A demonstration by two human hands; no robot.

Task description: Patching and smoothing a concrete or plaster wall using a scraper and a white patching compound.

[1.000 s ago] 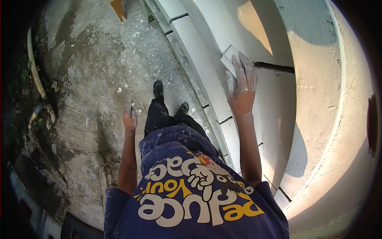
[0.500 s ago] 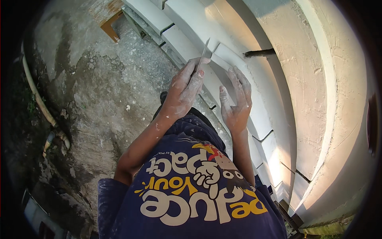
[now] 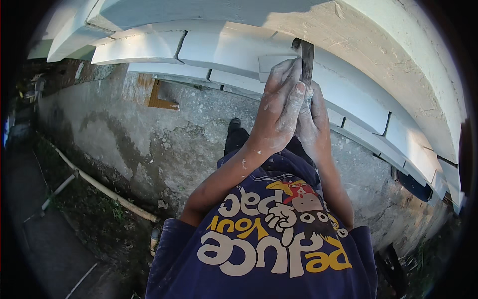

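My left hand (image 3: 280, 107), coated in white powder, is closed with fingers and thumb pressed together. It grips a thin flat plate, seen edge-on half a second ago and now almost wholly hidden by the fingers. Pressed against it is my right hand (image 3: 314, 122), also powdery, with its fingers curled up; a whitish bit shows by its thumb, too small to name. Just beyond the fingertips, a dark strip (image 3: 307, 62) stands out from the pale ledge. Both hands are held in front of the white blocks (image 3: 219, 50).
Pale plastered curved wall (image 3: 398, 65) bulges across the far right. Below lies a stained grey concrete floor (image 3: 184, 154), with a brown angled piece (image 3: 162, 97) on it. A long pipe (image 3: 107, 192) runs along the left. My dark shoe (image 3: 234, 124) shows below the ledge.
My view has swung round, so the ledge now runs across the top. My right hand, earlier apart with spread fingers, has come up against my left hand beside the dark strip.
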